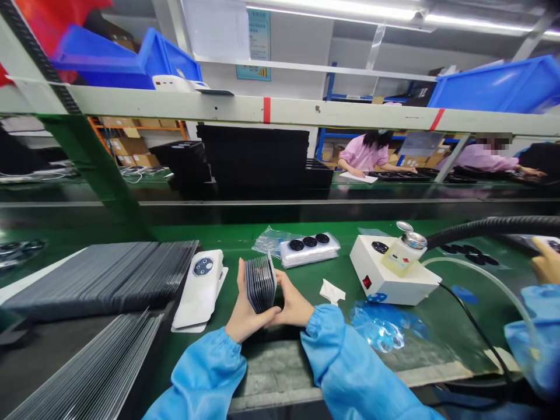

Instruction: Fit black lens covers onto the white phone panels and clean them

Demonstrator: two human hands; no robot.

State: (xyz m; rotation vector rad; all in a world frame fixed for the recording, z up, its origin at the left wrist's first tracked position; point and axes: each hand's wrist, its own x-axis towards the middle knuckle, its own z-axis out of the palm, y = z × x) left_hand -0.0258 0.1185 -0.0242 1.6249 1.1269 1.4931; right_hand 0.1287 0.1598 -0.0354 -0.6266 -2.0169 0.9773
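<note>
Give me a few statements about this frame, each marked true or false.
1. The left hand and right hand together hold a stack of thin dark sheets. True.
2. The white cover lies to the right of that stack. False: it lies to its left, flat on the belt.
3. The white box has a red switch on its side. True.
4. The belt under the hands is blue. False: it is green.
</note>
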